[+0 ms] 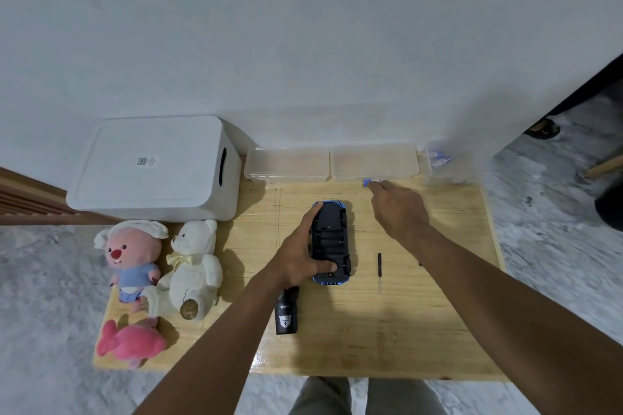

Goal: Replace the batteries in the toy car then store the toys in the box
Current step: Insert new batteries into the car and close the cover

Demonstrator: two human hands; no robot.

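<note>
While lying belly-up at the middle of the pale wooden table [371, 340], gripped along its length: blue plastic toy car [332, 242], black underside upward, battery bay open, contents too dark to tell. Clamped by the left hand [300, 256], fingers [312, 216] stretched to the far left corner, thumb pressed on the near end. Beyond and to the right, right hand [399, 209] out toward the table's far edge, fingertips pressed together, pinching a small blue-and-white battery [371, 183], blurred, just in front of the middle clear rectangular plastic tub [374, 160]. Beside that, a second clear tub [286, 163] to the left and a smaller clear container [441, 162] with blue items inside to the right. Right of the car, apart from it, a thin black-handled screwdriver [379, 271] flat on the wood. Near the left wrist, a black remote control [287, 313]. At the far left corner, a white lidded plastic storage box [155, 168], closed. In front of it, touching each other, a pink-faced plush in a blue shirt [133, 263] and a cream teddy bear [192, 266]; nearer still, a bright pink plush [129, 342] on its side.
</note>
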